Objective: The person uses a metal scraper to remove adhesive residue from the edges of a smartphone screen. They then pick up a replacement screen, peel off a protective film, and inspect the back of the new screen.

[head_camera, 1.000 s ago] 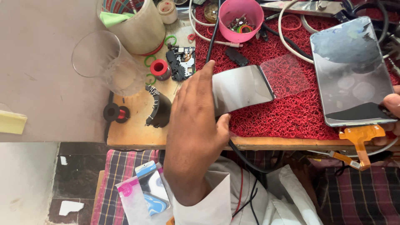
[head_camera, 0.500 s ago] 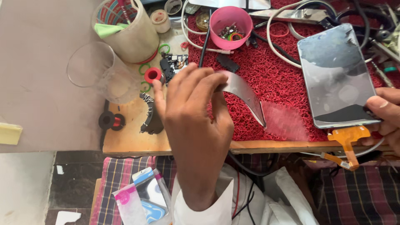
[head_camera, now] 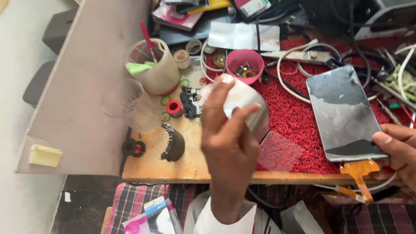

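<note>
Protective film sheet (head_camera: 247, 106), shiny, silvery-clear, sits pinched in the left hand (head_camera: 229, 147), fingers (head_camera: 216, 108) closed along its near edge, thumb side up front, sheet lifted off the bench and bowing into a curve; motion blur, so exact contact pts hard to call. Judging by that bend it's v. light, floppy, prob slick, creases or smudges easily, so best held by edges/corners w/ fingertips, not across the face. Just below-right of those fingers, a clear square piece (head_camera: 279, 151) lies flat on the red bristly mat (head_camera: 299, 125), apart from the hand. Beyond the fingertips, pink cup (head_camera: 245, 65) w/ small bits inside; to the left of them a small dark circuit part (head_camera: 189, 103), a red tape roll (head_camera: 175, 108), a black curved piece (head_camera: 173, 143) and a small black spool (head_camera: 132, 148) on the wooden bench top (head_camera: 195, 167). Further left, a clear glass tumbler (head_camera: 130, 106) and a beige tub (head_camera: 156, 71) holding a green cloth & pink stick. Over to the right, well apart, right hand (head_camera: 398, 149) rests fingers on the lower right corner of a phone display panel (head_camera: 344, 112), face up on the mat, orange flex cable (head_camera: 359, 171) hanging off its near end over the bench edge; fingers curled on it, but whether gripping or just steadying, can't tell. White cables (head_camera: 299, 52) loop behind the panel.
</note>
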